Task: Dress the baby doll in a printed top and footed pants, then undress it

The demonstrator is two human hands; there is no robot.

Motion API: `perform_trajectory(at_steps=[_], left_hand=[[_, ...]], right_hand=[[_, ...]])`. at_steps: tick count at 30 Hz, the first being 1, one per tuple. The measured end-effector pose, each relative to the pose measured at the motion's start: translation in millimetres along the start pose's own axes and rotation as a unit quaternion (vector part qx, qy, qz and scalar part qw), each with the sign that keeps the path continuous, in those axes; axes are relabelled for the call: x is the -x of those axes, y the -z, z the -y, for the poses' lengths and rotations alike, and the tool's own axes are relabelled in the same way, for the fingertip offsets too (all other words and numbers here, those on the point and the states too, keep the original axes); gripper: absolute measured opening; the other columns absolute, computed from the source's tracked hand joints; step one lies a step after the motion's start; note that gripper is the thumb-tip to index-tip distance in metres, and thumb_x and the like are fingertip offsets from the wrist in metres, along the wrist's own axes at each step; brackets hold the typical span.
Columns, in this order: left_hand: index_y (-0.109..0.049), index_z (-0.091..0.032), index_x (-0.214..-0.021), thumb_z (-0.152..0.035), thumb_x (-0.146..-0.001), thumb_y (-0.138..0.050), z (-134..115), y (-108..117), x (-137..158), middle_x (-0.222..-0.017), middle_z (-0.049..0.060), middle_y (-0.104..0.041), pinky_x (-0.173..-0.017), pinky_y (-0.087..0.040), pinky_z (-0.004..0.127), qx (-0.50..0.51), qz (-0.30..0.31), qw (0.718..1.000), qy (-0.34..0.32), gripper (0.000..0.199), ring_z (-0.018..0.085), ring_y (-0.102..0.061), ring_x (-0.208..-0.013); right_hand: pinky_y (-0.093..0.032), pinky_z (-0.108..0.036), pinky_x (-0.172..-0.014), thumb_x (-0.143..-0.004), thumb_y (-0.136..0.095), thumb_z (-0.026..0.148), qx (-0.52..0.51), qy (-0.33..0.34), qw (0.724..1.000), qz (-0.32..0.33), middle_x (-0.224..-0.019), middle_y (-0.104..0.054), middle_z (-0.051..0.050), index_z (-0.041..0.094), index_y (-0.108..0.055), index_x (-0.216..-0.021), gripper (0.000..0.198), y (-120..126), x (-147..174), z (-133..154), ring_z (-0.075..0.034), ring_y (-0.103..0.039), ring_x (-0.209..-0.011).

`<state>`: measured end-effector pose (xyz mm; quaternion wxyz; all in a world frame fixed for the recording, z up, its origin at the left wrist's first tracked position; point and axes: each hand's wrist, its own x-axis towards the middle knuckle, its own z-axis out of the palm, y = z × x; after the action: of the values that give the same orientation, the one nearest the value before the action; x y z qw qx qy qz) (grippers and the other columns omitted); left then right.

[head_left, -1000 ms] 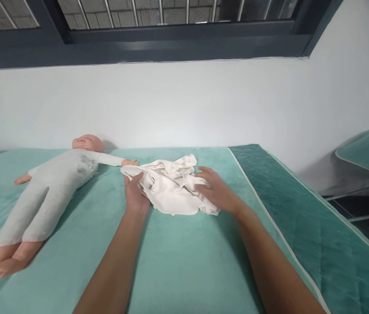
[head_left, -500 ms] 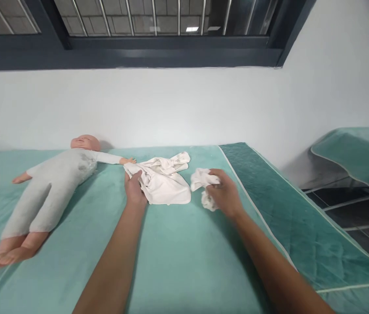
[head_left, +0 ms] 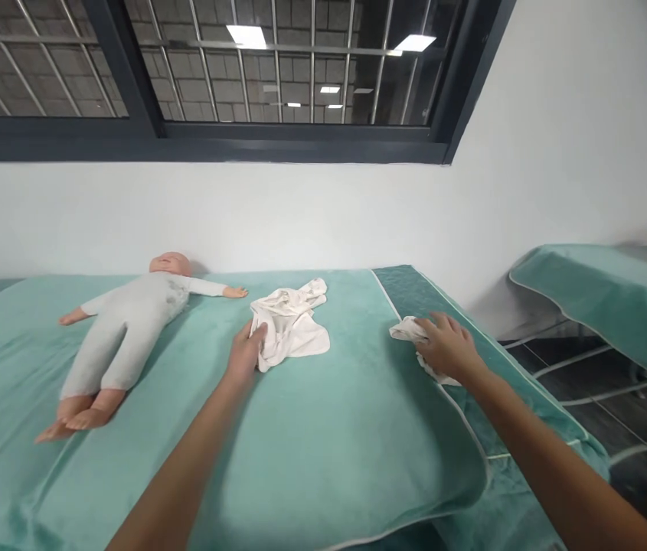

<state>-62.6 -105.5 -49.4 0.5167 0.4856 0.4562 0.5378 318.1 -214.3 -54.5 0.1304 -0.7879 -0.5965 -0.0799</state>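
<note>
A crumpled white baby garment point(head_left: 292, 325) lies on the green bed. My left hand point(head_left: 247, 348) pinches its left edge between thumb and fingers. Farther right, at the border of the green cover, a smaller white cloth point(head_left: 409, 329) lies bunched up. Over this cloth is my right hand point(head_left: 446, 346), touching it with the fingers spread and loosely bent. Part of the cloth is hidden beneath the palm. To the left, a baby doll point(head_left: 139, 314) in a white bodysuit lies on its back, one arm stretched toward the garment.
The green bed cover point(head_left: 323, 451) has pale piping, with a darker quilted mattress point(head_left: 466, 337) under its right side. Behind stands a white wall point(head_left: 300, 218) below a dark-framed, barred window point(head_left: 300, 141). Another green-covered bed point(head_left: 604, 306) with metal rails is at the right.
My right hand has carried the smaller white cloth rightward and down to the cover's border, and its fingers have loosened. My left hand still holds the garment. The camera view has tilted up.
</note>
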Motion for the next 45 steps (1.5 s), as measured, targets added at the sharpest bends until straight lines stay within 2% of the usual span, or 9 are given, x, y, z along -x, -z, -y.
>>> perform_trajectory(at_steps=[4, 10, 14, 21, 29, 34, 37, 42, 45], left_hand=[[-0.069, -0.015, -0.088, -0.058, -0.081, -0.060, -75, 3, 25, -0.078, 0.002, -0.066, -0.064, -0.044, 0.026, -0.194, 0.081, 0.975, -0.071, 0.045, 0.018, -0.057, -0.072], [-0.071, -0.021, -0.086, -0.055, -0.091, -0.045, -202, -14, 78, -0.070, -0.002, -0.063, -0.063, -0.040, 0.024, -0.437, 0.292, 0.817, -0.236, 0.043, 0.014, -0.053, -0.066], [-0.072, -0.026, -0.098, -0.047, -0.092, -0.045, -233, -12, 96, -0.080, -0.001, -0.071, -0.070, -0.042, 0.026, -0.544, 0.168, 0.758, -0.318, 0.035, 0.017, -0.061, -0.073], [-0.068, -0.024, -0.102, -0.025, -0.091, -0.043, -211, 9, 90, -0.094, 0.004, -0.068, -0.070, -0.041, 0.029, -0.645, -0.052, 0.667, -0.370, 0.027, 0.020, -0.063, -0.079], [-0.065, -0.021, -0.099, -0.011, -0.084, -0.039, -198, 24, 90, -0.087, 0.005, -0.058, -0.057, -0.031, 0.026, -0.612, -0.159, 0.645, -0.430, 0.032, 0.017, -0.054, -0.074], [-0.064, -0.023, -0.102, -0.013, -0.081, -0.043, -187, 38, 83, -0.098, 0.006, -0.056, -0.052, -0.031, 0.026, -0.628, -0.107, 0.654, -0.408, 0.031, 0.018, -0.054, -0.073], [-0.063, -0.023, -0.100, -0.015, -0.081, -0.044, -174, 47, 74, -0.102, 0.006, -0.057, -0.055, -0.036, 0.028, -0.596, -0.116, 0.696, -0.383, 0.028, 0.018, -0.055, -0.075], [-0.064, -0.024, -0.091, -0.019, -0.078, -0.049, -160, 57, 67, -0.089, 0.002, -0.066, -0.073, -0.046, 0.031, -0.462, -0.087, 0.836, -0.284, 0.020, 0.021, -0.060, -0.081], [-0.066, -0.026, -0.092, -0.027, -0.079, -0.051, -160, 62, 68, -0.080, 0.001, -0.068, -0.065, -0.043, 0.031, -0.469, -0.059, 0.860, -0.192, 0.020, 0.023, -0.062, -0.075]], right_hand=[[-0.038, -0.049, -0.110, -0.091, -0.051, 0.039, -0.150, 0.095, 0.984, -0.007, -0.150, -0.044, -0.016, 0.018, -0.047, -0.140, 0.054, 69, -9, 62, -0.034, -0.040, -0.139], [-0.045, -0.035, -0.098, -0.087, -0.058, 0.032, -0.340, 0.391, 0.854, 0.046, -0.138, -0.056, -0.004, 0.027, -0.054, -0.132, 0.046, 162, -12, 180, -0.022, -0.056, -0.120], [-0.042, -0.029, -0.073, -0.086, -0.048, 0.019, -0.301, 0.396, 0.868, 0.005, -0.090, -0.070, 0.000, 0.022, -0.067, -0.100, 0.024, 178, -18, 216, -0.017, -0.060, -0.082], [-0.038, -0.027, -0.071, -0.083, -0.043, 0.013, -0.267, 0.358, 0.894, -0.041, -0.098, -0.069, -0.001, 0.022, -0.064, -0.099, 0.027, 170, -17, 219, -0.017, -0.058, -0.085], [-0.040, -0.028, -0.072, -0.088, -0.048, 0.022, -0.212, 0.289, 0.933, -0.022, -0.106, -0.070, -0.001, 0.024, -0.064, -0.102, 0.022, 168, -6, 190, -0.019, -0.061, -0.090], [-0.040, -0.029, -0.069, -0.092, -0.043, 0.025, -0.201, 0.222, 0.953, -0.054, -0.100, -0.072, 0.000, 0.026, -0.065, -0.103, 0.025, 165, -8, 169, -0.019, -0.063, -0.085], [-0.038, -0.030, -0.068, -0.089, -0.041, 0.021, -0.146, 0.193, 0.967, -0.084, -0.099, -0.071, -0.001, 0.025, -0.064, -0.104, 0.028, 153, -11, 157, -0.020, -0.062, -0.084], [-0.043, -0.028, -0.068, -0.084, -0.043, 0.021, -0.222, 0.151, 0.961, -0.068, -0.094, -0.071, -0.002, 0.024, -0.065, -0.091, 0.023, 132, -9, 137, -0.020, -0.062, -0.083], [-0.044, -0.026, -0.063, -0.082, -0.046, 0.024, -0.277, 0.109, 0.954, -0.020, -0.090, -0.072, -0.001, 0.025, -0.067, -0.089, 0.023, 128, -5, 127, -0.019, -0.063, -0.078]])
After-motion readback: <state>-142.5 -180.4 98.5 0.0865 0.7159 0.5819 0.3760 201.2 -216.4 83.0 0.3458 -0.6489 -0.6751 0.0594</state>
